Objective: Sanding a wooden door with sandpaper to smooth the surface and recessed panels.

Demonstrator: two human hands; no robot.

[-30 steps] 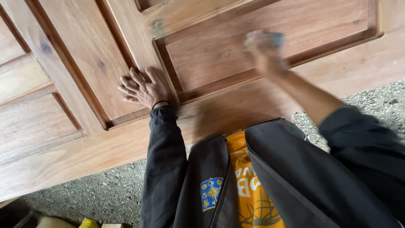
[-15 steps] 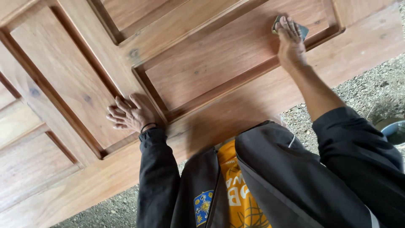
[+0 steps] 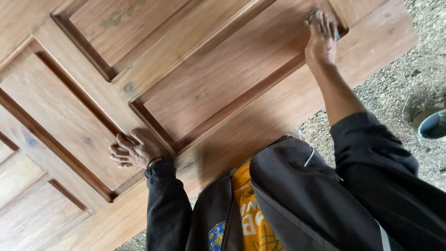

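- The right hand reaches far out over a wooden panelled door that lies flat, and presses a small dark sanding pad down on the recessed panel
- The pad sits at the far corner of that panel, close against the raised moulding; only its edges show past the fingers, which lie flat and together on top of it, so the hand bears on the pad more than it wraps around it
- The left hand rests open on the door, palm down, fingers spread a little, on the next panel to the left beside the upright rail that parts the two panels; it holds nothing
- A thin dark band circles the left wrist, just above the black sleeve
- The right sleeve is pushed up, leaving the forearm bare
- The person wears a black jacket open over an orange shirt
- Gravel ground lies beyond the door's near edge, and a round grey container stands on it at the right, well apart from both hands
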